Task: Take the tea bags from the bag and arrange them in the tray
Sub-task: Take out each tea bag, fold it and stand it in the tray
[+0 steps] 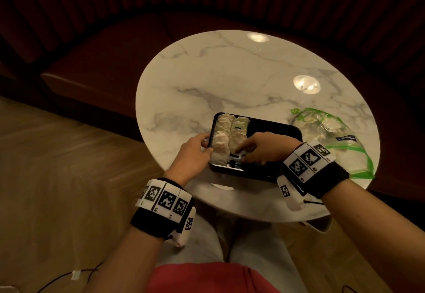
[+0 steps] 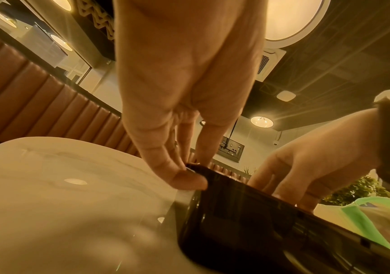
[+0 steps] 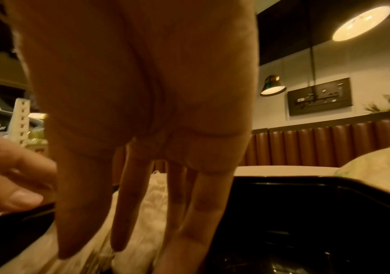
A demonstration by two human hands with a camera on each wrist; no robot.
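Pinching the tray (image 1: 276, 125) rim is the left hand (image 1: 192, 152); right hand (image 1: 266, 147), fingers straight, is touching tea bags (image 1: 230, 131) on a marble table (image 1: 230, 74) beside a booth seat (image 1: 103, 62).

Right hand (image 3: 142, 111) fingers (image 3: 128, 204) extended down onto white tea bags (image 3: 151, 204), black tray (image 3: 306, 187), left hand (image 3: 8, 178) at tray's edge

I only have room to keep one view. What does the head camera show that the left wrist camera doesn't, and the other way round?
Only the head view shows the two rows of tea bags in the tray and the whole plastic bag. Only the left wrist view shows the left hand's fingers pinching the tray's rim close up. Both show the black tray, the marble table, the left hand and the right hand.
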